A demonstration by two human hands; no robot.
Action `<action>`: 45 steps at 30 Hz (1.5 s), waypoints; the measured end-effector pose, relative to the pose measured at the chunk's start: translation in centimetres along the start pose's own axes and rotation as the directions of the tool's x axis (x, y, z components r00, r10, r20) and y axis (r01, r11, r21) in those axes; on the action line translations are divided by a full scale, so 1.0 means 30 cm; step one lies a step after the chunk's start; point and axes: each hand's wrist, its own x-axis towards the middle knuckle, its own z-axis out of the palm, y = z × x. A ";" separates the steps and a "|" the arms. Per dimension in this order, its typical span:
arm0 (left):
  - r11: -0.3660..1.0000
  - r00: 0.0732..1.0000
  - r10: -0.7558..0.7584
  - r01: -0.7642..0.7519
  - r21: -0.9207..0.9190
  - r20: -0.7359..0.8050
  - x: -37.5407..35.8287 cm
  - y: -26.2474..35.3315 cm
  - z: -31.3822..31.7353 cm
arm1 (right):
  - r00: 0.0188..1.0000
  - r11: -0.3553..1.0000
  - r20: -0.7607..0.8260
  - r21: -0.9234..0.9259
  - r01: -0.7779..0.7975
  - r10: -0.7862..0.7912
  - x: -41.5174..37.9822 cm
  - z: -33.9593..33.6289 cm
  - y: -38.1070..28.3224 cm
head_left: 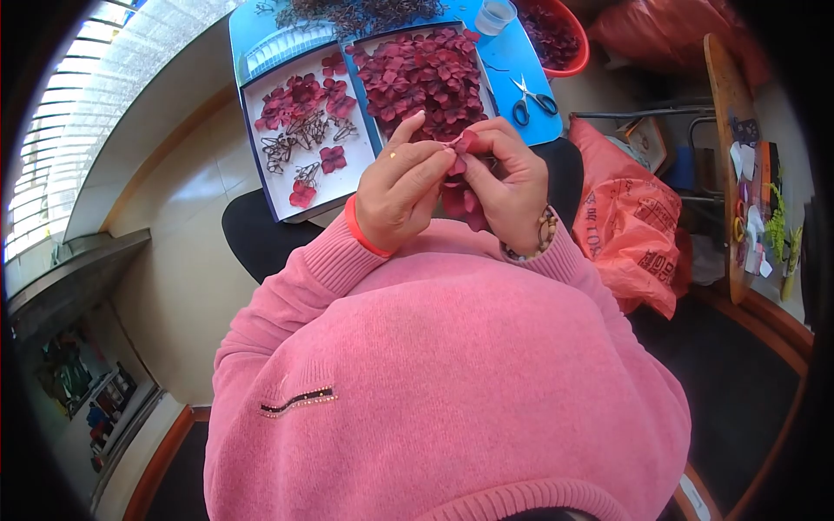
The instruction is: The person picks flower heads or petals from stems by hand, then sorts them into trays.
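In front of my chest, both hands meet over dark red fabric flower petals (pixel 464 201). My left hand (pixel 398 189) is closed in a pinch at the upper end of the petals, with one finger raised. My right hand (pixel 511 178) pinches the same petals from the other side, thumb against fingers. What lies right between the fingertips is partly hidden. Just beyond my hands, a shallow box (pixel 486 87) holds a thick pile of red fabric flowers (pixel 421 78). Beside it, a white-bottomed box (pixel 282 182) holds loose red flowers (pixel 300 97) and brown wiry stems (pixel 300 132).
On the blue table (pixel 543 130) lie open black-handled scissors (pixel 532 102) near a clear plastic cup (pixel 495 16). More dark stems (pixel 365 13) are heaped at the back. A red basin (pixel 580 43) stands at the right, above a red plastic bag (pixel 630 226). Wooden board (pixel 725 165) farther right.
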 end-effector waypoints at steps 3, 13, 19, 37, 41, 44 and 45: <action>0.996 1.000 0.030 -0.030 0.085 0.002 -0.004 0.004 0.006 | 0.993 0.991 0.036 0.069 -0.112 0.110 0.009 -0.003 -0.022; 0.993 0.996 -0.092 0.092 0.071 -0.001 0.014 0.023 -0.004 | 0.962 0.951 0.022 0.147 -0.272 0.272 0.008 -0.005 0.003; 0.766 0.808 -0.590 0.555 -0.324 -0.010 0.021 -0.005 -0.028 | 0.937 0.914 0.034 0.210 -0.347 0.348 0.018 0.004 -0.009; 0.947 0.901 -0.315 0.280 0.154 0.298 0.061 -0.011 -0.072 | 0.948 0.767 0.172 -0.558 0.317 -0.267 0.012 -0.013 0.048; 0.863 0.840 -0.486 0.505 -0.022 0.242 0.031 -0.024 -0.052 | 0.980 0.881 0.132 -0.434 0.190 -0.146 0.005 0.002 0.069; 0.540 0.643 -0.689 0.763 -0.354 0.335 0.006 -0.040 -0.060 | 0.991 0.969 0.107 -0.243 -0.048 0.076 0.004 0.008 0.007; 0.444 0.599 -0.695 0.793 -0.417 0.398 -0.008 -0.057 -0.071 | 0.981 0.974 0.112 -0.180 -0.140 0.161 0.002 0.011 -0.015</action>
